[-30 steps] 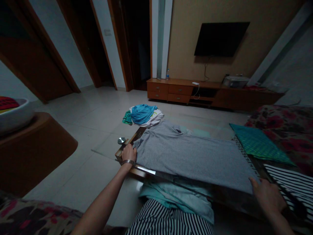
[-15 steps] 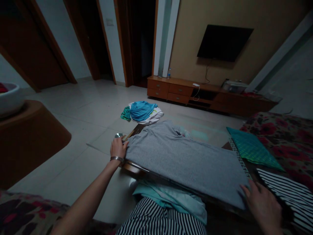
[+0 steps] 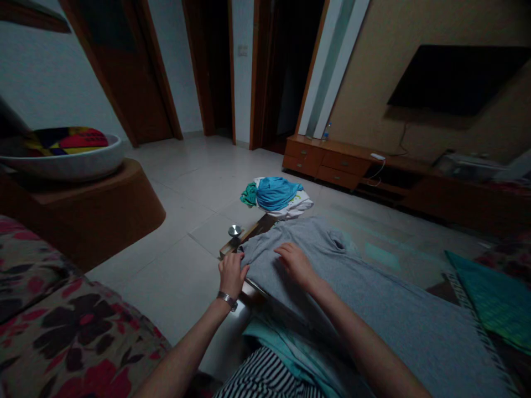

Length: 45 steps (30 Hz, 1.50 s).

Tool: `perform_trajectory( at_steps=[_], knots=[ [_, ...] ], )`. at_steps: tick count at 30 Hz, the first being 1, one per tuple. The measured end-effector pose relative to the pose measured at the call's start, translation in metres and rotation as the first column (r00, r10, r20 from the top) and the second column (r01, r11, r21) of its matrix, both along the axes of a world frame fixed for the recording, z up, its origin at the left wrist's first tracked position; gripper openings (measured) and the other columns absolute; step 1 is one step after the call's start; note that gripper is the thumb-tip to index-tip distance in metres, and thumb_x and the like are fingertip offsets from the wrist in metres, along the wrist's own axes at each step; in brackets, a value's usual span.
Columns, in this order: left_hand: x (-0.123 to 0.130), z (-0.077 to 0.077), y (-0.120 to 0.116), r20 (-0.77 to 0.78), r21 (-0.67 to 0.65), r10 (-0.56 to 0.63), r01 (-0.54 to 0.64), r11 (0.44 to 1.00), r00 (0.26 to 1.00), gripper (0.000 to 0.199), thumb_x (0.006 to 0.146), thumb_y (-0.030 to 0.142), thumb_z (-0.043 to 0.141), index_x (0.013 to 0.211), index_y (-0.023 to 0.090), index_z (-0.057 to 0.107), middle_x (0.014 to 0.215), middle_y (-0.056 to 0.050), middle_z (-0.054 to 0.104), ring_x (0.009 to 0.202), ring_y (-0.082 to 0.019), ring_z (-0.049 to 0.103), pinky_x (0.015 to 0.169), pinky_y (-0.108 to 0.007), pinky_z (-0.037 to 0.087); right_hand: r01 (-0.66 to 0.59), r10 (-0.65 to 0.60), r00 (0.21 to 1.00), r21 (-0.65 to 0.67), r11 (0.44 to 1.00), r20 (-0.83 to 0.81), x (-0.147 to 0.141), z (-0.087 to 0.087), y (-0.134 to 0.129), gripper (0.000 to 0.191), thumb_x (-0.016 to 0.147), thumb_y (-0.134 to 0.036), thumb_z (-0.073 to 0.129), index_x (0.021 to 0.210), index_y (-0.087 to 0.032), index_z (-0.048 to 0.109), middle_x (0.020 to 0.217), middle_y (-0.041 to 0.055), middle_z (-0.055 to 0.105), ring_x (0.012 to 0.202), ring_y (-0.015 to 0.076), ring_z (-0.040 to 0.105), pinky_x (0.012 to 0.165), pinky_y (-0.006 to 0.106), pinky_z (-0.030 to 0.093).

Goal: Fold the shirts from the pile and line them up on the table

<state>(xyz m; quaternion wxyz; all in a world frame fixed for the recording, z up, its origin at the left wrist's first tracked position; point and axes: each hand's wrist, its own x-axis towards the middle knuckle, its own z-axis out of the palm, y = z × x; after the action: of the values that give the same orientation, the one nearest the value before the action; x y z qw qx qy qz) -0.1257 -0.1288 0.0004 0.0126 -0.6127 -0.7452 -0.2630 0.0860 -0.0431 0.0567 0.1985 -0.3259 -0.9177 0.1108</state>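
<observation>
A grey shirt [image 3: 373,293] lies spread over a glass-topped table [image 3: 352,215]. At the shirt's left edge rests my left hand [image 3: 231,272], a metal bracelet on its wrist, its thumb and fingers apart; the fingertips touch the cloth. My right hand [image 3: 293,262] is over the left part of the shirt, fingers stretched toward the left hand and holding nothing. Beyond the shirt is a pile of blue, green and white clothes [image 3: 277,194]. A light teal cloth [image 3: 274,342] lies across my striped lap [image 3: 265,376].
A round metal knob [image 3: 234,231] stands at the table's left corner. To the left are a floral sofa [image 3: 83,337] and a white basin [image 3: 83,163] on a brown stand [image 3: 103,215]. A teal item [image 3: 489,293] lies at the right. A low cabinet [image 3: 323,160] stands behind.
The view has turned left. My right hand has moved from the shirt's right end to its left part, close to my left hand. The shirt remains spread out.
</observation>
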Motion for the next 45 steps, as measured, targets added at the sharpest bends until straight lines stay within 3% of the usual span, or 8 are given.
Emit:
perform_trajectory(
  at_steps=[6,16,20,24,29,36,42,45],
  knots=[
    [-0.004,-0.004,0.0,0.108,0.081,-0.025,0.016,0.997,0.994,0.034,0.083,0.021,0.059,0.115,0.017,0.052,0.113,-0.01,0.059,0.107,-0.025,0.052,0.093,-0.04,0.038,0.084,-0.095,0.964,0.055,0.995,0.247,-0.114,0.008,0.052,0.029,0.087,-0.01,0.044,0.108,-0.013,0.065,0.106,0.0153,0.065,0.106,0.0253,0.052,0.09,0.036,0.037],
    [-0.009,-0.002,0.004,0.167,0.152,-0.131,0.106,0.983,0.977,0.062,0.074,0.007,0.052,0.134,0.017,0.042,0.134,-0.011,0.05,0.128,-0.027,0.04,0.107,-0.046,0.029,-0.26,0.177,0.938,-0.264,0.929,-0.299,-0.041,-0.011,0.067,0.016,0.074,-0.008,0.059,0.079,-0.018,0.071,0.082,0.0033,0.068,0.084,0.0178,0.057,0.08,0.029,0.041],
    [-0.019,0.01,0.021,0.346,0.15,-0.288,0.251,0.956,0.893,0.054,0.076,0.006,0.047,0.129,0.017,0.049,0.124,-0.008,0.059,0.116,-0.022,0.053,0.104,-0.039,0.037,-0.312,0.182,0.921,-0.373,0.874,-0.343,-0.059,0.002,0.083,0.018,0.073,-0.009,0.059,0.083,-0.017,0.072,0.086,0.004,0.068,0.087,0.0176,0.059,0.08,0.028,0.042],
    [-0.043,0.018,0.043,0.524,0.171,-0.162,0.083,0.982,0.836,0.037,0.084,0.013,0.042,0.117,0.017,0.057,0.111,-0.008,0.064,0.103,-0.019,0.058,0.092,-0.033,0.045,-0.367,0.241,0.923,-0.498,0.786,-0.3,-0.083,0.011,0.099,0.019,0.071,-0.012,0.059,0.085,-0.016,0.072,0.086,0.0026,0.068,0.083,0.0167,0.059,0.078,0.026,0.042],
    [-0.062,0.01,0.067,0.482,0.108,-0.186,0.153,0.982,0.856,0.041,0.061,0.0,0.059,0.096,0.02,0.067,0.098,-0.004,0.067,0.099,-0.021,0.058,0.093,-0.034,0.043,-0.401,0.293,0.916,-0.656,0.639,-0.275,-0.104,0.007,0.109,0.02,0.066,-0.016,0.062,0.084,-0.013,0.071,0.076,0.0002,0.065,0.07,0.0128,0.054,0.069,0.023,0.04],
    [-0.064,0.011,0.057,0.537,0.182,-0.102,0.003,0.983,0.837,0.016,0.079,0.013,0.048,0.089,0.016,0.059,0.095,-0.008,0.062,0.093,-0.019,0.059,0.084,-0.035,0.048,-0.385,0.257,0.922,-0.761,0.522,-0.29,-0.119,-0.006,0.114,0.025,0.063,-0.023,0.065,0.084,-0.012,0.071,0.068,-0.002,0.06,0.059,0.0091,0.045,0.058,0.021,0.034],
    [-0.037,0.023,0.038,0.905,0.079,-0.136,0.156,0.985,0.404,0.049,0.075,0.027,0.064,0.119,0.016,0.044,0.106,-0.008,0.062,0.08,-0.014,0.065,0.073,-0.028,0.053,-0.409,0.249,0.911,-0.787,0.463,-0.328,-0.123,-0.014,0.114,0.031,0.061,-0.028,0.07,0.087,-0.011,0.071,0.071,-0.0003,0.063,0.061,0.0099,0.048,0.059,0.021,0.036],
    [-0.035,0.032,0.037,0.923,-0.028,-0.067,0.239,0.971,0.38,0.062,0.069,0.019,0.069,0.125,0.015,0.043,0.1,-0.007,0.065,0.081,-0.016,0.066,0.07,-0.028,0.053,-0.392,0.233,0.919,-0.804,0.447,-0.318,-0.129,-0.018,0.113,0.033,0.06,-0.028,0.072,0.089,-0.012,0.07,0.074,-0.0001,0.064,0.062,0.0102,0.049,0.059,0.021,0.038]
  ],
)
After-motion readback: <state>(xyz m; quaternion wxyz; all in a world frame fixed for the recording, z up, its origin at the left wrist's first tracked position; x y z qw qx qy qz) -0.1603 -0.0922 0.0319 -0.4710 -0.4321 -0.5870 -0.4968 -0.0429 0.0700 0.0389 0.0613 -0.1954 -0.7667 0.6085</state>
